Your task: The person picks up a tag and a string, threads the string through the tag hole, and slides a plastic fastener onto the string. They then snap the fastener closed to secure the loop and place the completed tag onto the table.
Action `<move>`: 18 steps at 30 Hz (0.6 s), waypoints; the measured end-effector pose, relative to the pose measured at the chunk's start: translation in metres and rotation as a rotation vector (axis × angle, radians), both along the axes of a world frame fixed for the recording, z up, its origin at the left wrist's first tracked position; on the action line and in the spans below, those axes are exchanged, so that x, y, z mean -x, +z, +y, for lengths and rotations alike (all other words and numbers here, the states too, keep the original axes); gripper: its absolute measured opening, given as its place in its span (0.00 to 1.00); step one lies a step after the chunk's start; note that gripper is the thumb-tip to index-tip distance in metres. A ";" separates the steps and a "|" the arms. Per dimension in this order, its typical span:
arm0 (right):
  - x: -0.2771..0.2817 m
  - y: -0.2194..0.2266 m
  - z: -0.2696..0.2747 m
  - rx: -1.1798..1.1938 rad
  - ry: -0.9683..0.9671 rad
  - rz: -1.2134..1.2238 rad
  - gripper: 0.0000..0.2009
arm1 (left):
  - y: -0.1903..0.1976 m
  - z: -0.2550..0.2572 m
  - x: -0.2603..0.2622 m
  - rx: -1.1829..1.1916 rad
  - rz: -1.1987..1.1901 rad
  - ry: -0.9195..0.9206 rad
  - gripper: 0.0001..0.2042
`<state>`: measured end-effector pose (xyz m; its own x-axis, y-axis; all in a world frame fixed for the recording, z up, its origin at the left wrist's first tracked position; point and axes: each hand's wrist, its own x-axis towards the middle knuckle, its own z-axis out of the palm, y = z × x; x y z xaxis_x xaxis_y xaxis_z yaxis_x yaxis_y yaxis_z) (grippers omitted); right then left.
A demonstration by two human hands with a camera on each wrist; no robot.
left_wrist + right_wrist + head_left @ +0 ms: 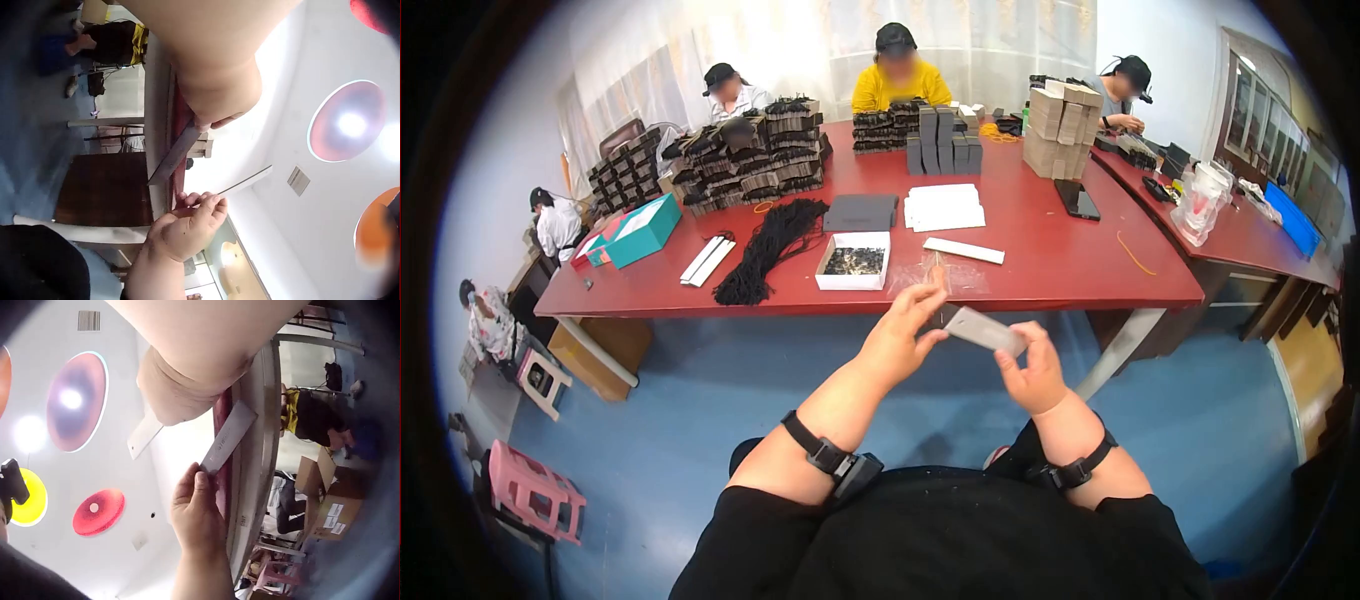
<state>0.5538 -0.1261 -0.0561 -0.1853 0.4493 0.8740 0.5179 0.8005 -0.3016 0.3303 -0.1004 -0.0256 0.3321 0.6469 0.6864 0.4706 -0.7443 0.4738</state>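
Both hands are raised in front of the red table (1040, 270). My left hand (905, 335) (219, 81) (197, 512) pinches one end of a grey strip (172, 156) (228, 436) between thumb and fingertips. My right hand (1030, 370) (187, 228) (181, 381) pinches a thin white card (985, 330) (244, 181) (145, 434), which reaches toward the left hand. The two pieces are held apart, close to each other. In the head view the grey strip is hard to make out.
On the table lie a white box of dark small parts (853, 262), a bundle of black cords (770, 245), a white strip (963, 250), a teal box (640, 230), a phone (1080, 200) and stacks of dark boxes (750, 150). People sit along the far side. A pink stool (535, 495) stands at the lower left.
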 end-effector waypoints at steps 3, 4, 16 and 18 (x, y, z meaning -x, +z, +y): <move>0.012 -0.017 0.004 0.141 -0.010 -0.045 0.17 | -0.015 -0.005 0.013 0.052 -0.181 0.016 0.29; 0.015 -0.020 0.007 0.145 -0.007 -0.046 0.17 | -0.017 -0.008 0.019 0.063 -0.193 0.034 0.26; 0.044 -0.014 0.019 0.286 -0.319 -0.274 0.19 | -0.043 -0.039 0.069 0.079 -0.222 0.212 0.13; 0.035 0.002 0.021 0.134 -0.305 -0.185 0.19 | -0.027 -0.040 0.084 -0.051 -0.145 0.297 0.11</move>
